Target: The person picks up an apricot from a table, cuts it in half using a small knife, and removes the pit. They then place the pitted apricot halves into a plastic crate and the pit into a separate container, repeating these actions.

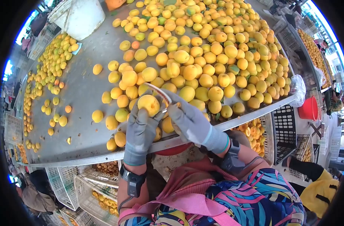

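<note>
My left hand [141, 126], in a grey glove, is closed around a yellow apricot [148, 104] held up over the table's front edge. A dark mark shows on top of this fruit. In my gloved right hand [187, 116] is a small tool with a curved red and white handle [159, 93]. Its thin metal end lies close against the right side of the held apricot, partly hidden by the fingers. Loose apricots [206, 81] surround both hands on the metal table [81, 139].
A white bucket [83, 19] stands at the table's back left, near a second heap of greener apricots [53, 56]. Below the front edge are crates of halved apricots [253, 133] and a black crate [285, 130]. A red bucket [308, 109] sits at the right.
</note>
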Available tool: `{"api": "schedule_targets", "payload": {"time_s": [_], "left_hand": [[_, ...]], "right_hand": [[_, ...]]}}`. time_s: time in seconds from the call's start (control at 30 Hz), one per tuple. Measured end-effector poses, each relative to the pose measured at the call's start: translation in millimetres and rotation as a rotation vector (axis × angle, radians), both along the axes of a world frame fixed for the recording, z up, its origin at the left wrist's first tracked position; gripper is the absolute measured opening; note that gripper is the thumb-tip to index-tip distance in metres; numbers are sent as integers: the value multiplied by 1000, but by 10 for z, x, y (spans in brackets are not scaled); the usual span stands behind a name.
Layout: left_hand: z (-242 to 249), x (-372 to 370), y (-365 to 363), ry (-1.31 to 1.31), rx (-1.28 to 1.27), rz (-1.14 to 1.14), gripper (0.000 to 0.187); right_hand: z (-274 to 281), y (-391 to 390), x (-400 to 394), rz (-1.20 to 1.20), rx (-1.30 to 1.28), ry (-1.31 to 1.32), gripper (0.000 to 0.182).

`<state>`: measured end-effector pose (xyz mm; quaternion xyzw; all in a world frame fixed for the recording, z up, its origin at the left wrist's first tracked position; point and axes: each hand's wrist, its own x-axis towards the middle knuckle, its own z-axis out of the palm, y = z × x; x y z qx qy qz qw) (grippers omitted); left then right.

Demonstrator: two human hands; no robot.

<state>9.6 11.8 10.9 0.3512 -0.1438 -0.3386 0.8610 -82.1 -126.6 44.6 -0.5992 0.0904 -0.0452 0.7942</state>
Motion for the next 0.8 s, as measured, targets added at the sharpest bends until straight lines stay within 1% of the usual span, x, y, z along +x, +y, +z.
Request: {"api": "schedule_targets", "payload": {"time_s": [0.07, 0.1, 0.13, 0.2, 0.33, 0.43, 0.57, 0.63, 0.67, 0.8], "left_hand": [[-4, -10, 0, -10, -1, 0, 58], [5, -17, -6, -7, 35, 27, 58], [13, -18, -10, -4, 71, 55, 58], [26, -10, -9, -13, 76, 53, 58], [11, -14, -3, -11, 113, 52, 59], [41, -48, -19, -12, 105, 44, 61], [34, -50, -15, -9, 92, 66, 61], [-12, -31, 18, -45, 93, -14, 60], [-18, -43, 9, -43, 90, -9, 60], [-61, -87, -24, 91, 17, -21, 59]], "right_hand": [[-3, 15, -18, 2, -420, 3, 53], [111, 10, -37, 54, -481, 95, 54], [89, 24, -38, 55, -486, 91, 54], [28, 56, -29, 15, -606, 11, 55], [46, 54, -36, 58, -674, 47, 57], [23, 88, -43, 31, -731, 64, 57], [-45, 142, -42, -26, -713, 18, 58], [-88, 164, -41, -41, -712, -3, 58], [-111, 180, -40, -80, -744, -39, 59], [-143, 239, -35, -169, -814, -89, 60]]}}
